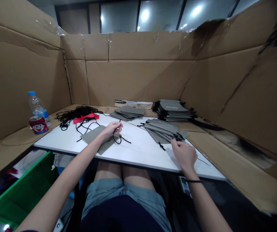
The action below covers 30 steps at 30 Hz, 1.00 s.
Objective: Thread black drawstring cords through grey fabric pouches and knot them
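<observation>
My left hand (111, 130) is pinching a loop of thin black cord (119, 138) just above the white table top (140, 154). A flat grey paper bag (93, 137) lies under that wrist. My right hand (184, 154) rests on the table at the front corner of a loose stack of grey paper bags (162, 129), its fingertips on black cord ends (178, 138) at the stack's edge. A tangled heap of black cord (77, 112) and a red ribbon (86, 117) lie to the left of both hands.
Two more stacks of grey bags (173, 110) (127, 112) lie at the back of the table. A water bottle (38, 109) and a red can (38, 124) stand on the cardboard-covered surface at left. Cardboard walls (128, 80) surround the bench. A green bag (20, 183) lies low at left.
</observation>
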Available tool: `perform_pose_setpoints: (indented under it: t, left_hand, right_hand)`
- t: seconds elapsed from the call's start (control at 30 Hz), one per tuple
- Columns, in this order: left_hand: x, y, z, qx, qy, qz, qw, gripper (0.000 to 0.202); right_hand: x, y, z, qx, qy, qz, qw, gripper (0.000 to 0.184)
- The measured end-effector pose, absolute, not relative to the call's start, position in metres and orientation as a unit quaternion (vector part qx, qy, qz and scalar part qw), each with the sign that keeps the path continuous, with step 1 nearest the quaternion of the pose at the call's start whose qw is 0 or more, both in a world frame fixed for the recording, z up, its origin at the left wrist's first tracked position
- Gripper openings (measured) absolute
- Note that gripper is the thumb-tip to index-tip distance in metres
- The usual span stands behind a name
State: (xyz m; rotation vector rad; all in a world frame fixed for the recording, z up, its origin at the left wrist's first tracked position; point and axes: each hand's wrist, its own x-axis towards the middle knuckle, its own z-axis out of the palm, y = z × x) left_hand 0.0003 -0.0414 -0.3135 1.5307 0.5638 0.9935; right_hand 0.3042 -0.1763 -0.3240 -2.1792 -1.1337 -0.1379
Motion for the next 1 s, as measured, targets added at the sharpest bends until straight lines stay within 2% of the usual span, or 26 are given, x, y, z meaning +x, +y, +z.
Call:
perform_pose_setpoints:
  t: [0.5,0.73,0.87,1.0]
  left_hand:
    - [-0.0017,-0.0423,-0.3107,0.641,0.226,0.427,0.596,0.026]
    - [-0.0036,-0.0382,-0.3107,0.587,0.235,0.47,0.616,0.023]
    - [-0.007,-0.0361,-0.3112,0.535,0.29,0.506,0.611,0.027]
    - [-0.0097,-0.0324,-0.3133,0.5,0.39,0.535,0.558,0.023]
  right_hand:
    - [0.2989,-0.1801,-0.3163,-0.833,-0.459,-0.022,0.308,0.044]
    - [0.2981,-0.1804,-0.3163,-0.832,-0.458,-0.015,0.313,0.043]
    - [0.2981,-0.1801,-0.3164,-0.83,-0.461,-0.025,0.313,0.042]
    - [0.2999,-0.1798,-0.3178,-0.83,-0.463,-0.037,0.309,0.042]
